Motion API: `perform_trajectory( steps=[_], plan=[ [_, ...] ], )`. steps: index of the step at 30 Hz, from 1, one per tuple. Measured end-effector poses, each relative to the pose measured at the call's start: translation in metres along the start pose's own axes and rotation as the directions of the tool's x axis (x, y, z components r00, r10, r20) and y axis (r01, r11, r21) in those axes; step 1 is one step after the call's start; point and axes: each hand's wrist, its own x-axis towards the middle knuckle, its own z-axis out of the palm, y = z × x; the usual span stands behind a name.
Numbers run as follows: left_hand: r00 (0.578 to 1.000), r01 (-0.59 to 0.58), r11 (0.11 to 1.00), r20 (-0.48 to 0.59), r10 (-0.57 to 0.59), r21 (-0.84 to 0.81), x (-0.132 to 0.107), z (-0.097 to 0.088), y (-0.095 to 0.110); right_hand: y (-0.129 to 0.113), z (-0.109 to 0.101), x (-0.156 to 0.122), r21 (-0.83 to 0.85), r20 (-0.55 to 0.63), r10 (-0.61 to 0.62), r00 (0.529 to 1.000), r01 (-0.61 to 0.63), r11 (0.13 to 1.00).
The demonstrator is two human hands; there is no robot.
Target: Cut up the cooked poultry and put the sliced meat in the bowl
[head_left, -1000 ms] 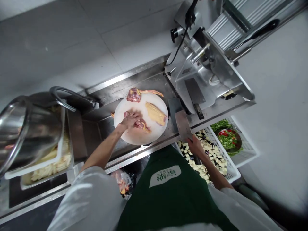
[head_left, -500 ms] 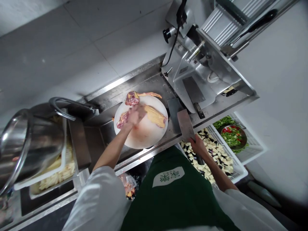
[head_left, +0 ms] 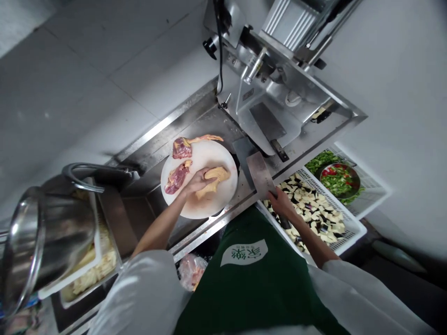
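Observation:
On a round white cutting board (head_left: 204, 210) lie pieces of raw poultry. My left hand (head_left: 196, 182) is closed on the edge of a yellow-skinned poultry piece (head_left: 217, 177), which looks bunched up at the board's right half. Beside that hand lies a dark red poultry piece (head_left: 177, 177). A poultry leg (head_left: 182, 148) with its yellow foot stretched to the right rests at the board's far edge. My right hand (head_left: 280, 203) grips the handle of a cleaver (head_left: 260, 172), its broad blade held off to the board's right.
A second cleaver (head_left: 267, 121) lies on the base of a metal slicing machine (head_left: 244, 83). Below the counter, a white basket (head_left: 352, 235) holds cut eggplant, with a bowl of chopped vegetables (head_left: 340, 181) beyond. At left are a faucet (head_left: 84, 174) and a large steel pot (head_left: 59, 232).
My left hand has gone from beside the red piece to the yellow-skinned piece, which was lying flat and is now bunched up. The right hand still holds the cleaver; the view has shifted.

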Motion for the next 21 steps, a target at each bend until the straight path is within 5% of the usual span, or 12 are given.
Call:
perform_trajectory(
  steps=[3, 6, 8, 10, 13, 16, 21],
  plan=[
    [0.965, 0.096, 0.982, -0.225, -0.132, -0.165, -0.035, 0.029, -0.025, -0.004, 0.005, 0.003, 0.120, 0.063, -0.019, 0.998, 0.011, 0.993],
    [0.915, 0.194, 0.979, -0.348, -0.202, -0.058, -0.071, 0.044, -0.047, -0.006, 0.020, 0.008, 0.143, 0.011, -0.027, 1.000, 0.026, 0.989],
    [0.871, 0.206, 0.967, -0.479, -0.112, 0.149, -0.086, 0.043, -0.053, -0.009, 0.037, 0.011, 0.163, 0.015, -0.030, 0.999, 0.027, 0.986],
    [0.829, 0.124, 0.927, -0.550, 0.100, 0.355, -0.086, 0.043, -0.051, -0.013, 0.057, 0.014, 0.210, 0.071, -0.054, 0.996, 0.038, 0.977],
    [0.876, -0.068, 0.820, -0.360, 0.322, 0.568, -0.064, 0.053, -0.046, -0.024, 0.087, 0.019, 0.301, 0.132, -0.094, 0.987, 0.051, 0.952],
    [0.939, -0.113, 0.735, -0.170, 0.298, 0.669, -0.039, 0.069, -0.052, -0.037, 0.112, 0.026, 0.327, 0.136, -0.097, 0.986, 0.048, 0.944],
    [0.946, -0.081, 0.683, -0.159, 0.282, 0.726, -0.033, 0.070, -0.074, -0.055, 0.130, 0.044, 0.307, 0.130, -0.149, 0.980, 0.103, 0.946]
  ],
)
